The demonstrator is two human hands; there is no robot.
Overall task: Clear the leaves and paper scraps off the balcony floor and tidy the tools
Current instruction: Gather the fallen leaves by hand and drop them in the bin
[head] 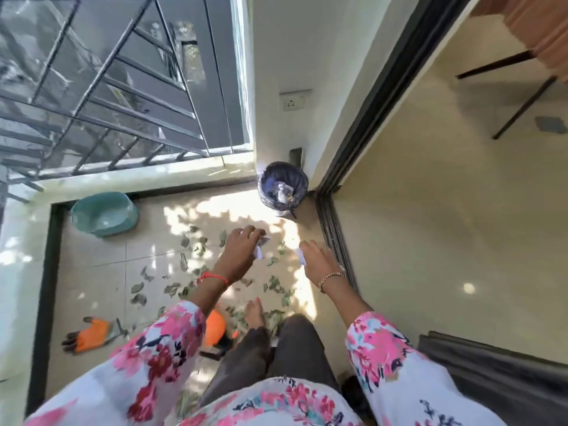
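My left hand (pixel 242 245) grips crumpled white paper scraps (pixel 261 245) above the tiled balcony floor (pixel 101 272). My right hand (pixel 316 261) holds another white paper scrap (pixel 300 256) near the sliding-door track. Both hands hover a short way in front of a bin lined with a dark bag (pixel 282 186) in the far corner, with paper inside. Several green leaves (pixel 172 287) lie scattered over the tiles around my bare foot (pixel 254 313). An orange and grey work glove (pixel 89 333) lies on the floor at the left.
A teal plastic tub (pixel 104 213) sits by the low parapet under the metal railing (pixel 92 87). An orange object (pixel 215 329) shows partly under my left sleeve. The sliding-door track (pixel 335 241) borders the right side; a room with a table lies beyond.
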